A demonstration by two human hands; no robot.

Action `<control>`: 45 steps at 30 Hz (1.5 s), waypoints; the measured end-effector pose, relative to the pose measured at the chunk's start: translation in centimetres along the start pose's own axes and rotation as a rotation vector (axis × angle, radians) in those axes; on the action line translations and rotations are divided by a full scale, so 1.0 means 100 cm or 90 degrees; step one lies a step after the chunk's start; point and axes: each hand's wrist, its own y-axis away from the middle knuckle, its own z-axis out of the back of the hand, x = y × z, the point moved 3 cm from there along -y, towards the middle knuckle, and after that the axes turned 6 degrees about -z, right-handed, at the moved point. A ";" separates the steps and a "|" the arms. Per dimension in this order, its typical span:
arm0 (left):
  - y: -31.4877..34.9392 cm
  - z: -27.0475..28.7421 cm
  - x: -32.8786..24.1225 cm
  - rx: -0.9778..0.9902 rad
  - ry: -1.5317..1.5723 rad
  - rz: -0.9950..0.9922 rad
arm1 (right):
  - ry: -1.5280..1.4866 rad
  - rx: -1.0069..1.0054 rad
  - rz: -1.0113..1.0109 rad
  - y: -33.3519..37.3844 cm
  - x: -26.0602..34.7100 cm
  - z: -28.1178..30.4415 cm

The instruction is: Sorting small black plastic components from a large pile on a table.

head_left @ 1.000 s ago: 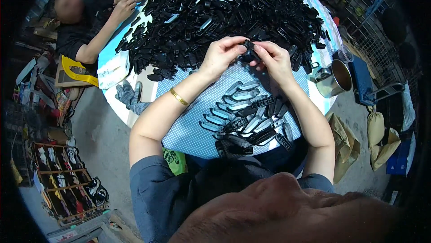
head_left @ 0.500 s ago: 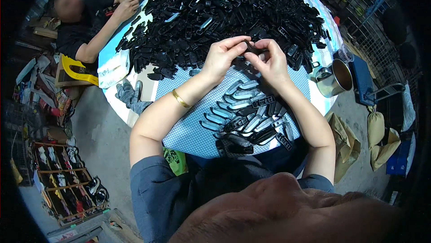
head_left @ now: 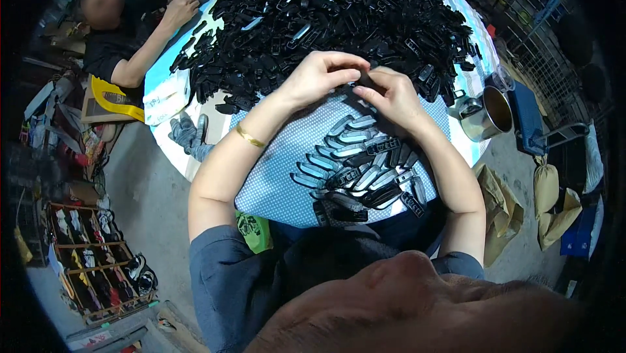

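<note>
I held both hands together at the near edge of the heap of black plastic parts (head_left: pixel 339 20), above the round surface (head_left: pixel 274 177) with its blue dotted cover. My left hand (head_left: pixel 319 77) and right hand (head_left: pixel 391 95) met fingertip to fingertip, and a small black part sat between them. It was mostly hidden by my fingers, so I could not tell its shape or which hand bore most of it. Both grips were narrow, pinched on that part.

To do this step well, in my judgement, the part needed to be kept close to the fingertips, with the thumbs opposing the forefingers, so that it could be turned or pressed without slipping back into the heap. Steady, even pressure from both sides seemed safer than a sharp squeeze.

Both wrists were raised off the surface and bent slightly inward. My forearms ran from the near side of the heap toward my body, elbows spread apart. A gold bangle (head_left: pixel 249 136) sat on my left forearm.

On the near side of the heap, between my forearms, lay rows of sorted parts (head_left: pixel 355 170). To the right of the heap stood a metal mug (head_left: pixel 488 113). At the far left of the heap, another person's hands (head_left: pixel 186 0) worked.
</note>
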 end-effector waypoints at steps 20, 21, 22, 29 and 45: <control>0.041 -0.001 0.024 0.067 -0.836 -0.130 | -0.059 0.487 0.000 0.004 0.001 0.001; 0.038 -0.004 0.026 0.059 -0.841 -0.134 | -0.092 0.383 -0.008 0.002 -0.007 0.004; 0.033 -0.009 0.027 0.053 -0.846 -0.139 | -0.125 0.277 -0.017 -0.001 -0.009 0.008; 0.026 -0.026 0.032 -0.085 -0.736 -0.265 | 0.276 -0.261 0.056 -0.073 -0.041 0.050; 0.018 -0.001 0.040 -0.172 0.288 0.015 | -0.215 -0.053 -0.091 -0.043 0.001 0.011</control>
